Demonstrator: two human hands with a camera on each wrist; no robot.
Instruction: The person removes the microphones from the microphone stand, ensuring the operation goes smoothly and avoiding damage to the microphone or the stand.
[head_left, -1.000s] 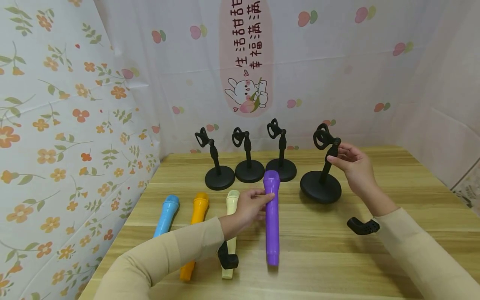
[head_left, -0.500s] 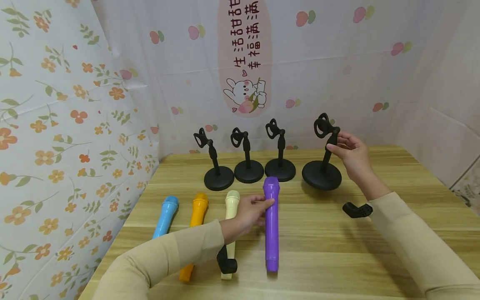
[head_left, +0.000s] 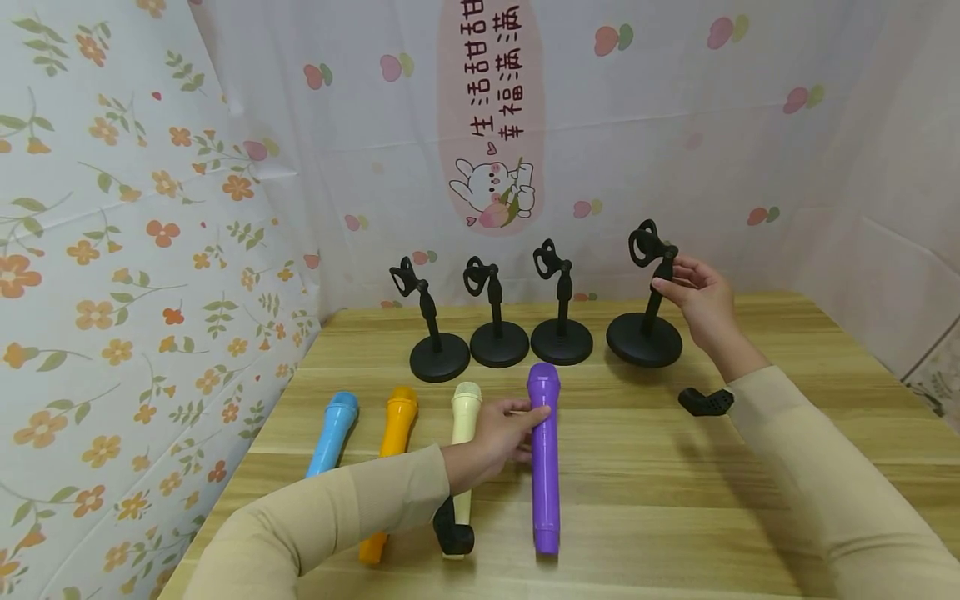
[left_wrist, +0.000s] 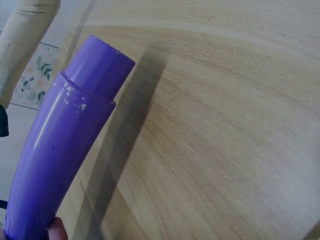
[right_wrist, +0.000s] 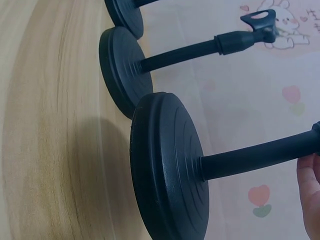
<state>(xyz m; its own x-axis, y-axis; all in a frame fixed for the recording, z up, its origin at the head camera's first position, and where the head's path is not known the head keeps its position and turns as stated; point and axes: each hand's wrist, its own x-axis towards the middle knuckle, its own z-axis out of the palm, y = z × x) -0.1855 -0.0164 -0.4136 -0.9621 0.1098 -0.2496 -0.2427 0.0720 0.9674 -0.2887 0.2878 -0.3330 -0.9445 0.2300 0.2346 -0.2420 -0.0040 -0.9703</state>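
My left hand (head_left: 493, 433) grips a purple microphone (head_left: 546, 467) around its upper body. In the left wrist view its tail end hangs over the wood, with a shadow beside it. My right hand (head_left: 705, 304) holds a black microphone stand (head_left: 643, 342) by the upper part of its pole, fingers and thumb around it. The stand leans slightly, and its round base (right_wrist: 170, 165) is raised off the table in the right wrist view. The clip (head_left: 647, 243) at its top holds nothing. A pale yellow microphone (head_left: 467, 408) lies just left of my left hand, partly hidden by it.
Three more black stands, the left one (head_left: 439, 357), the middle one (head_left: 498, 343) and the right one (head_left: 562, 342), stand along the table's back. An orange microphone (head_left: 397, 421) and a blue microphone (head_left: 332, 433) lie at left, partly behind my sleeve. A printed curtain (head_left: 637, 150) hangs behind.
My right hand has carried the stand toward the back of the table, near the row of stands. My left hand has drawn the purple microphone slightly toward me.
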